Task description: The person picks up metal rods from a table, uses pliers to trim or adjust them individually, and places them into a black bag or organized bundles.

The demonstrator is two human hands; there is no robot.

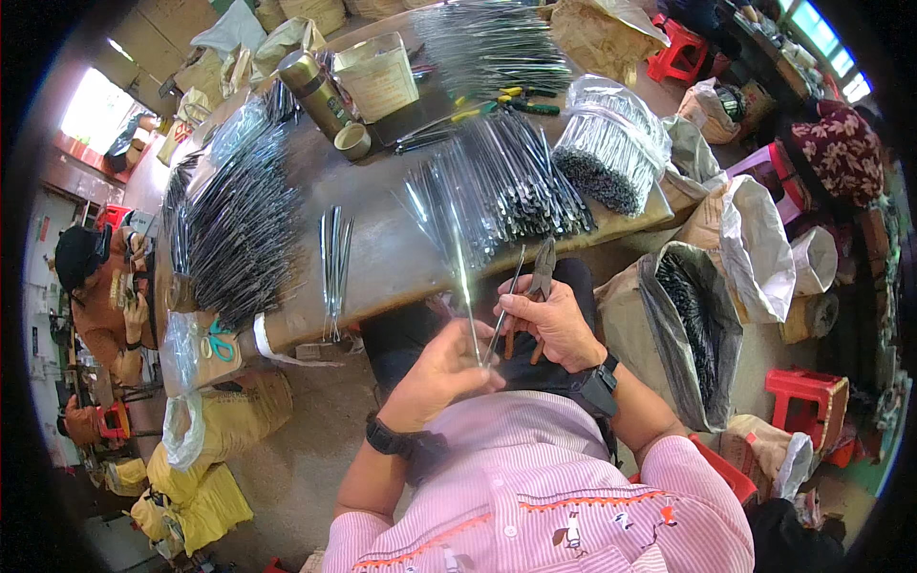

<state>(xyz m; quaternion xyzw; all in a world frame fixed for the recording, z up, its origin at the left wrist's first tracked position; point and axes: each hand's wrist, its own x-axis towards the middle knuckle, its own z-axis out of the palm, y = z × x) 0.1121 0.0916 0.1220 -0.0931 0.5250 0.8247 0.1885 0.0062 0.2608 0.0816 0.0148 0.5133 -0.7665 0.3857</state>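
Rod, dark and thin, at mid-frame beside a bright rod; lower ends at the curled fingers of the left hand, seemingly gripped there for control, though blurred. Fingers of the right hand wrapped round pliers, nose toward the top of the frame, probably for a clear view of it; thumb against the dark rod, pinching or merely touching, hard to say. Right of these, a sack, mouth wide, perhaps for easy reach. Above, a pile fanned at the table edge, likely for quick picking; to its left, a bunch, apart, perhaps against mixing. Upper right, a bundle in plastic, presumably against scattering. Farther up, flask, cup and tub together, apparently out of the way.
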